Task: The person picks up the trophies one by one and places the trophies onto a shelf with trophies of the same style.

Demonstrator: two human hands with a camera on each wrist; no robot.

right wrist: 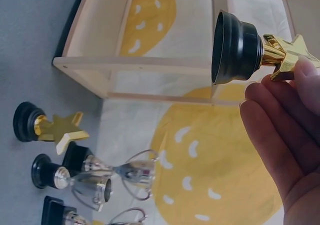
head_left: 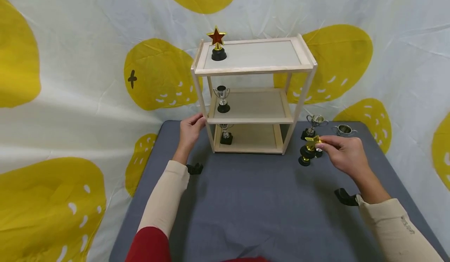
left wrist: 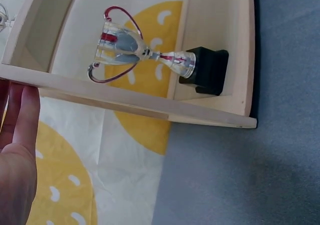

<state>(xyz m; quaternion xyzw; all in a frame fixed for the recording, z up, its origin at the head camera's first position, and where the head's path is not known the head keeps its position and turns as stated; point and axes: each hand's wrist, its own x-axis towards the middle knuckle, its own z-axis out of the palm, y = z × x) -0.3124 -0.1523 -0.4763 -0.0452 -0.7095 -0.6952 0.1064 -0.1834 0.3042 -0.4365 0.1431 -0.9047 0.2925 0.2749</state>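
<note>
A star trophy (right wrist: 237,47), gold with a black base, is pinched by its star in my right hand (head_left: 346,154). It is held in the air to the right of the light wooden shelf (head_left: 253,120). My left hand (head_left: 191,131) grips the shelf's left front post near the middle level, its fingertips partly hidden behind the wood. On the top level stands a star trophy (head_left: 218,45) with a red face. One silver cup trophy (head_left: 222,97) stands on the middle level, and another silver cup trophy (left wrist: 142,55) on the bottom, both toward the left.
Right of the shelf, another gold star trophy (right wrist: 57,127) stands on the grey table (head_left: 242,199). Several silver cups are grouped beside it, among them a two-handled cup (head_left: 315,121) and a cup (head_left: 343,130) farther right. A patterned yellow-and-white cloth (head_left: 105,70) hangs behind.
</note>
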